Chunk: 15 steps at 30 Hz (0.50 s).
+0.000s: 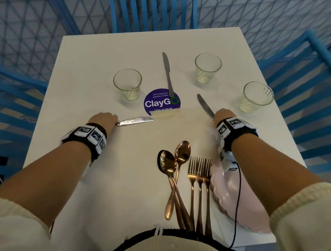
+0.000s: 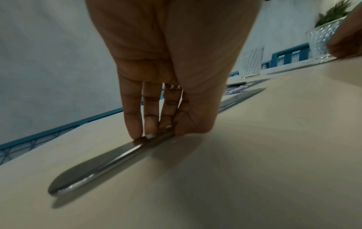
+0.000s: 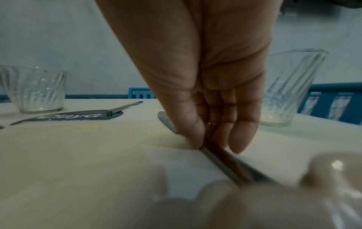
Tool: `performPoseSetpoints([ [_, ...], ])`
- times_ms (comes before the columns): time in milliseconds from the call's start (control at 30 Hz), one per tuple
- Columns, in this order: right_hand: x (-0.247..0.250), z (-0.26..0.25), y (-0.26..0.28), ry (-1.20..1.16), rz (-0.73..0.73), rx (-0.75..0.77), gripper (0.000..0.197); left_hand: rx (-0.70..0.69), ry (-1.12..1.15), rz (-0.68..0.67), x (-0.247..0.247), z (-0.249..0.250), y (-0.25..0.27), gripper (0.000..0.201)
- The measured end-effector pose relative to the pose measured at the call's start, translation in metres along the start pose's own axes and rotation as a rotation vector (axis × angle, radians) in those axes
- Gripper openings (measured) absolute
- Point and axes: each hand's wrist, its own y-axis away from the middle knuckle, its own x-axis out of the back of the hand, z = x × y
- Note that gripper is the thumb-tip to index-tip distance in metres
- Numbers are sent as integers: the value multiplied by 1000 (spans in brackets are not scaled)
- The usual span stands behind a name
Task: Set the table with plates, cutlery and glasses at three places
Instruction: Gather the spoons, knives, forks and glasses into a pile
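On the white table (image 1: 86,65), my left hand (image 1: 104,119) pinches the handle of a steel knife (image 1: 135,121) lying flat; in the left wrist view the fingertips (image 2: 137,133) press that knife (image 2: 94,167) from both sides. My right hand (image 1: 223,115) pinches a second knife (image 1: 205,106), seen in the right wrist view between thumb and fingers (image 3: 240,139) as a thin blade (image 3: 223,164). A third knife (image 1: 167,72) lies at the far middle. Three ribbed glasses (image 1: 127,83) (image 1: 207,68) (image 1: 257,96) stand upright. Copper spoons (image 1: 175,165), forks (image 1: 200,178) and pink plates (image 1: 234,198) lie near me.
A round purple ClayGo sticker (image 1: 161,102) marks the table's middle. Blue slatted chairs (image 1: 153,7) stand at the far side, left (image 1: 11,99) and right (image 1: 308,92). A cable (image 1: 238,199) from my right wrist hangs over the plates.
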Motion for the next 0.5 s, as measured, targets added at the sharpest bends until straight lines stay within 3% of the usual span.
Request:
performPoseSetpoints([
  [67, 4, 0, -4, 4, -33, 20, 19, -3, 12, 15, -3, 1, 1, 31],
  [133, 12, -5, 8, -5, -57, 45, 11, 0, 16, 35, -5, 1, 3, 30],
  [233, 17, -10, 19, 63, -72, 62, 22, 10, 54, 66, -9, -1, 6, 30],
  [300, 16, -11, 18, 57, -63, 41, 18, 16, 86, 71, -12, 0, 9, 31],
  [500, 17, -14, 23, 32, -30, 121, 23, 50, 333, 99, -19, 10, 22, 33],
])
